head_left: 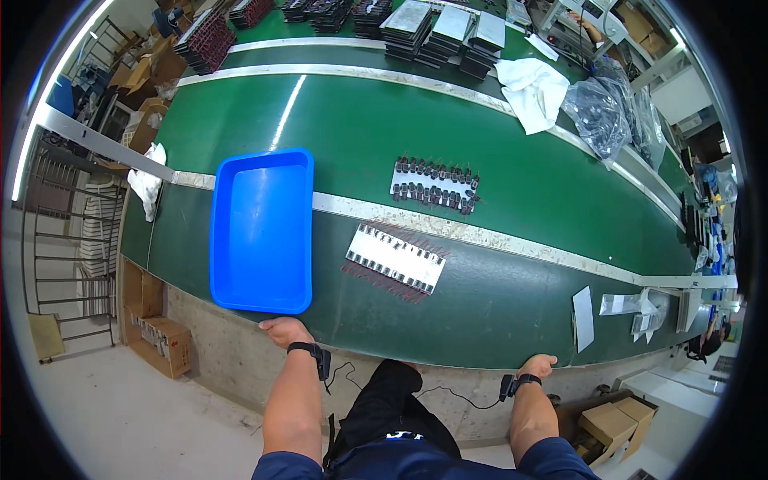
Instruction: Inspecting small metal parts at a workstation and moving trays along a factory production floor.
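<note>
My left hand is at the front edge of the green worktable, fingers curled against the edge just below a blue plastic tray. The inside of the tray shows only bare blue plastic. Further right along the same edge, my right hand is closed against it, its fingertips partly hidden. Between my hands and beyond lies a white board with rows of small dark parts and thin red wires along both long sides. Both wrists wear black bands.
Past a pale metal strip lies a second board carrying dark wired parts. Stacked trays line the back. A white cloth and clear plastic bags lie back right; a white sheet is near my right hand.
</note>
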Tool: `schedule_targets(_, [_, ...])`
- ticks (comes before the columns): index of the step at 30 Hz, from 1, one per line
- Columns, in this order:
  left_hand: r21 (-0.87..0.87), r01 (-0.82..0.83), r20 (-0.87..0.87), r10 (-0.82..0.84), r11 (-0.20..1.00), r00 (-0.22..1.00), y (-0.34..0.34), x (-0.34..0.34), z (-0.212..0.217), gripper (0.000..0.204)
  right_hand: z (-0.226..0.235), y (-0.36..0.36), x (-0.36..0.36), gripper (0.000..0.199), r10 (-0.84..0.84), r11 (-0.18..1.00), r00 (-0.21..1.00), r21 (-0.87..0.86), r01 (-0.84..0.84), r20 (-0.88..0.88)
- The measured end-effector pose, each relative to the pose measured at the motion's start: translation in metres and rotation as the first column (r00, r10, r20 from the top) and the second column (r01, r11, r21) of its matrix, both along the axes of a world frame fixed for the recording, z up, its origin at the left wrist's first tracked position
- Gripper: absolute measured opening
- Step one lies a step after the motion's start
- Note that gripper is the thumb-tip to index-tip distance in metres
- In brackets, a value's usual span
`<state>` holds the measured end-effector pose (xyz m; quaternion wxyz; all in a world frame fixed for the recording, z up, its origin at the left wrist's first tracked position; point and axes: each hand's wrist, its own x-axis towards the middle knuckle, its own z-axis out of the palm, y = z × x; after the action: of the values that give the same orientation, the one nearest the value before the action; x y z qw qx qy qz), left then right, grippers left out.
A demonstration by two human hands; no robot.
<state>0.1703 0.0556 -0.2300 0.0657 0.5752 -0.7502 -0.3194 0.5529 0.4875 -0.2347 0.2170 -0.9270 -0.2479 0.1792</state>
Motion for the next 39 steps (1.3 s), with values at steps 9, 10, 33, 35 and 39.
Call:
schedule_targets(9, [0.009,0.014,-0.013,-0.014,1.0,1.0,0.0,0.001,0.001,0.071,0.011,-0.007,-0.009,0.076,0.019,0.999,0.999,0.037,-0.018,-0.032])
schedule_targets(10, [-0.008,0.009,-0.011,-0.009,1.0,1.0,-0.001,0.001,-0.003,0.072,0.014,-0.008,-0.011,0.076,0.018,0.999,0.999,0.043,-0.016,-0.049])
schedule_targets(33, [-0.162,-0.02,-0.002,0.02,0.987,1.0,-0.016,-0.001,-0.032,0.07,-0.006,-0.002,0.0,0.076,0.01,0.993,1.0,0.115,-0.013,0.027])
schedule_targets(35, [-0.101,0.006,0.005,-0.006,0.995,1.0,-0.017,0.0,-0.03,0.07,-0.011,-0.001,0.005,0.076,0.011,0.995,1.0,0.099,-0.013,0.025])
schedule_targets(39, [0.0,-0.009,0.027,0.009,1.0,1.0,-0.02,-0.001,-0.033,0.071,-0.019,0.002,0.011,0.076,0.02,0.996,0.999,0.089,-0.024,0.037])
